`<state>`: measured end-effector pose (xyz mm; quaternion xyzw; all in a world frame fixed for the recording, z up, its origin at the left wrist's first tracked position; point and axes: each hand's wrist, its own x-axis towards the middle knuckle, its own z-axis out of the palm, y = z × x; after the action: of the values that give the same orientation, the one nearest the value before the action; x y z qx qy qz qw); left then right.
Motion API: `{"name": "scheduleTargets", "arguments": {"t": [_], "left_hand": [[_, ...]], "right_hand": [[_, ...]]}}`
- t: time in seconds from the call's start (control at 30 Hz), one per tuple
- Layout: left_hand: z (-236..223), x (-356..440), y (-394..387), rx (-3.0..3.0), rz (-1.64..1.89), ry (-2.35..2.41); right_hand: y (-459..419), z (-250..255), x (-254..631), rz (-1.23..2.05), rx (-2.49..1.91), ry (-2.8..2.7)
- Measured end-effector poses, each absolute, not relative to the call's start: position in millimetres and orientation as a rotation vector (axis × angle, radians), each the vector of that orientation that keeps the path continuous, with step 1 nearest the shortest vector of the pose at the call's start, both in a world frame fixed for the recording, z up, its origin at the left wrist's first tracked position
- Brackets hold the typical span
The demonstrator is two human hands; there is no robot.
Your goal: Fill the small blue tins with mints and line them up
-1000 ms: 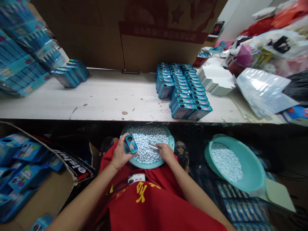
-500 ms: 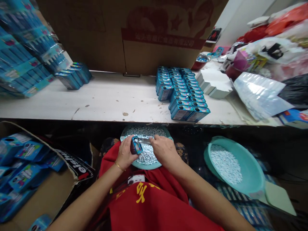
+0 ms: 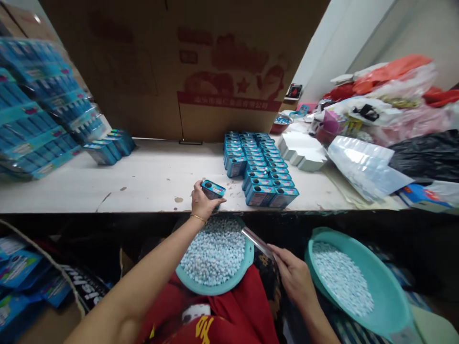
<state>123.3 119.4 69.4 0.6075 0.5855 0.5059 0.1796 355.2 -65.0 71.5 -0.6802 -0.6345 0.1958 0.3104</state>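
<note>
My left hand (image 3: 203, 201) is closed around a small blue box (image 3: 214, 189) with a dark round opening in its top, held over the front edge of the white table. My right hand (image 3: 292, 270) grips a narrow metal scoop (image 3: 257, 240), its tip above the rim of a turquoise basin (image 3: 250, 253). Small pale-blue candies or pellets (image 3: 215, 251) fill that basin on my lap. To the right of the held box, rows of similar blue boxes (image 3: 265, 191) stand upright on the table.
A second turquoise basin (image 3: 389, 291) with pellets sits at lower right. A large cardboard carton (image 3: 143, 95) stands behind the table (image 3: 158, 191). Wrapped blue boxes (image 3: 32, 129) are stacked at left, with loose ones (image 3: 21, 272) below. White cards (image 3: 304, 150) and bags (image 3: 387, 110) lie at right.
My left hand has carried the blue box up and forward from the basin to the table. The right hand has drawn the scoop away from the box, down and right. The view has tilted up.
</note>
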Motion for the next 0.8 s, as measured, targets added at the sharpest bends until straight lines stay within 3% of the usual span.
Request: {"name": "scheduleTargets", "arguments": {"t": [0.2,0.5,0.63,0.8], "left_hand": [[46.6,154.3,170.5,1.951,1.126,1.65],[71.3,219.8,245.8,1.636,0.978,1.789],[66.3,178.9,228.9,1.558,0.929,1.786],[57.1,59.8,142.8,1.457,1.13,1.665]], "right_hand": [[-79.2,47.5,370.3,0.596,-1.809,-1.51],[-79.0,10.0,367.1,0.784,-1.735,-1.468],[-80.9,14.3,357.5,0.843,-1.763,-1.458],[-87.3,0.5,344.1,0.949,-1.761,-1.45]]}}
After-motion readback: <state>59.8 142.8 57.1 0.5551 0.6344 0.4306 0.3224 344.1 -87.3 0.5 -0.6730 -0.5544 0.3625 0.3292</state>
